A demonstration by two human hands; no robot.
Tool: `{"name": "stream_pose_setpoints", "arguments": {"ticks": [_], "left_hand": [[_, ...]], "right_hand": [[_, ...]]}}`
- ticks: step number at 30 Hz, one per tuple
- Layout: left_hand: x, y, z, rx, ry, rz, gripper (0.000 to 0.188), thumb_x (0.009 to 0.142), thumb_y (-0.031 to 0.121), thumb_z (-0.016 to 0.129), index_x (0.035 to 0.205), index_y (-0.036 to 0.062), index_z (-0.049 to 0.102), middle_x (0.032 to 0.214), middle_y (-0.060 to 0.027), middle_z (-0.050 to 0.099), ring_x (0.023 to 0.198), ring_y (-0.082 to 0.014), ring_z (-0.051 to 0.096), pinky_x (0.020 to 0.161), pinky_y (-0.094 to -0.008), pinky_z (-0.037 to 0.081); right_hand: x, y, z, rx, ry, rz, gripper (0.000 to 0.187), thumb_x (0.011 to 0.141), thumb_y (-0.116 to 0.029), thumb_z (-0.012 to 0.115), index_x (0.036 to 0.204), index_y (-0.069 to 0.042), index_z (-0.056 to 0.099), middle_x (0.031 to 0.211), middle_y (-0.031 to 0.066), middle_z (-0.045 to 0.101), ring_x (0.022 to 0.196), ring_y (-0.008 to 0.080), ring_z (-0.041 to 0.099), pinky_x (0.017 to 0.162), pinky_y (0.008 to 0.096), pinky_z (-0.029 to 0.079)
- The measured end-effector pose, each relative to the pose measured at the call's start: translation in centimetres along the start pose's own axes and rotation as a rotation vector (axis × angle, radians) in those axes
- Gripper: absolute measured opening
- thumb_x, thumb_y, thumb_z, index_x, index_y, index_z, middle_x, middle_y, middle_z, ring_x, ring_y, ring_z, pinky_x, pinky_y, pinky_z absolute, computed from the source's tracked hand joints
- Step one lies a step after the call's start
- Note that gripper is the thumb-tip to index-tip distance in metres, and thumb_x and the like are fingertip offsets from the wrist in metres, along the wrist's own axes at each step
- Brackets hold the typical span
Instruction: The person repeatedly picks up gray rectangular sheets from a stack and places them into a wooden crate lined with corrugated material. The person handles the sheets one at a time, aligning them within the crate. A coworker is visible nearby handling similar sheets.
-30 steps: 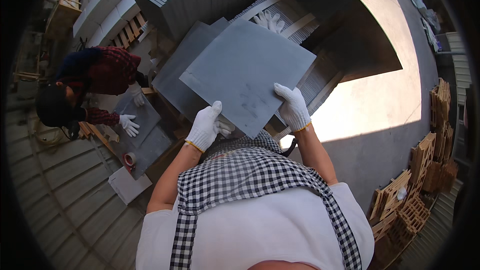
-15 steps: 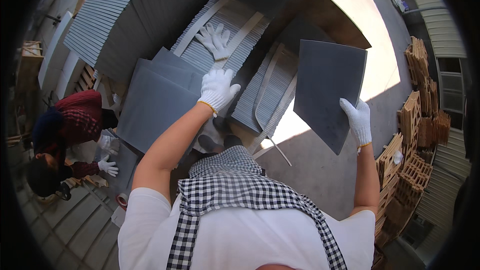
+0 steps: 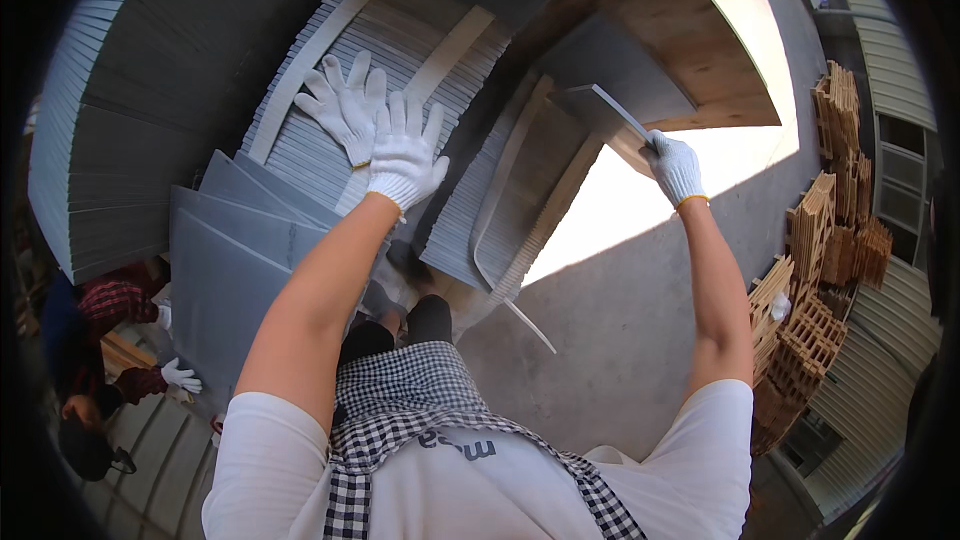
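My left hand [image 3: 402, 162], in a white knitted glove, is spread open over a strapped stack of thin grey panels [image 3: 440, 10]. Just beyond it, a loose white glove [image 3: 345, 108] lies on that stack, overlapped by my fingertips. My right hand [image 3: 674, 166], gloved too, is closed on one edge of a grey panel [image 3: 603, 120]. That panel is tilted nearly edge-on at the far right end of a second, smaller stack of panels [image 3: 460, 210]. A pale strap [image 3: 493, 195] runs loosely across this second stack.
Wide grey sheets [image 3: 235, 240] are piled at left, beside a tall panel stack [image 3: 120, 120]. A plywood board [image 3: 690, 40] stands behind the right stack. Wooden pallets [image 3: 805, 340] line the right side. A gloved co-worker [image 3: 110, 320] bends at lower left. Concrete floor [image 3: 590, 360] lies at right.
My right hand has swung the panel away from me and turned it from face-on to nearly edge-on, by the right stack. The fingers of my left hand have spread. The view has shifted.
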State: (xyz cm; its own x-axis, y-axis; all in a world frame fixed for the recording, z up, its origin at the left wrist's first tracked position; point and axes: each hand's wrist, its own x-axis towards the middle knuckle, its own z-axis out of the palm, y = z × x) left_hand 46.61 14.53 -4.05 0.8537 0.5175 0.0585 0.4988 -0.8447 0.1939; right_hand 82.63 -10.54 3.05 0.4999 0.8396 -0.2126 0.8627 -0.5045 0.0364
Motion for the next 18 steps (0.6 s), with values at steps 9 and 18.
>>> {"name": "stream_pose_setpoints", "arguments": {"ticks": [9, 18], "left_hand": [[0.6, -0.2, 0.1, -0.087, 0.007, 0.009, 0.076, 0.071, 0.037, 0.074, 0.135, 0.0022, 0.054, 0.140, -0.0304, 0.043, 0.131, -0.0488, 0.037, 0.107, -0.0576, 0.031], [0.8, -0.3, -0.1, -0.110, -0.015, -0.007, 0.075, 0.069, 0.037, 0.076, 0.132, 0.0019, 0.056, 0.135, -0.0299, 0.047, 0.128, -0.0479, 0.040, 0.104, -0.0569, 0.034]], "right_hand": [[9.2, 2.6, 4.1, -0.082, 0.012, -0.054, 0.013, 0.095, -0.024, 0.056, 0.097, -0.011, 0.059, 0.077, 0.0185, 0.068, 0.075, 0.0406, 0.066, 0.068, 0.0499, 0.051], [13.0, 3.4, 6.9, -0.087, -0.052, 0.014, 0.022, 0.093, -0.031, 0.061, 0.096, -0.009, 0.060, 0.082, 0.0215, 0.068, 0.079, 0.0430, 0.065, 0.069, 0.0521, 0.050]]}}
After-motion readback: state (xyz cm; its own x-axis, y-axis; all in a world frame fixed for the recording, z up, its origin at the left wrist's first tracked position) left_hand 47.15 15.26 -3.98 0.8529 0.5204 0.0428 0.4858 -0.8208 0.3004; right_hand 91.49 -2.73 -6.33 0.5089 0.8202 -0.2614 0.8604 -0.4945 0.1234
